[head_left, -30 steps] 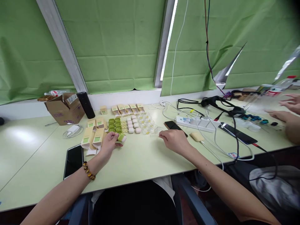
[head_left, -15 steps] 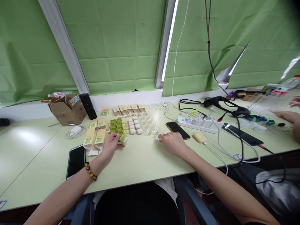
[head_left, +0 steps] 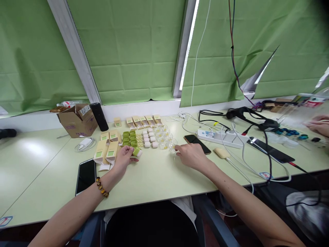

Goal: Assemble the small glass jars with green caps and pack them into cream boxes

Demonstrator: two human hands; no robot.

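Note:
My left hand grips a small green case with a pinkish-white block at its end, held just above the table. At the near right corner of the clear plastic pieces, my right hand has its fingertips pinched on one clear round piece. Between the hands, several small green cases, small pale-yellow pieces and pinkish-white blocks stand in rows. Cream cartons with green windows lie beside my left hand.
A phone lies at the left, another beyond my right hand. More cream cartons line the back. A cardboard box and black cylinder stand back left. Power strip and cables spread right, near another person's hand.
The whole view has shifted slightly. My left hand keeps hold of the green case, and my right hand stays at the same clear piece. The other person's hands at the right have moved.

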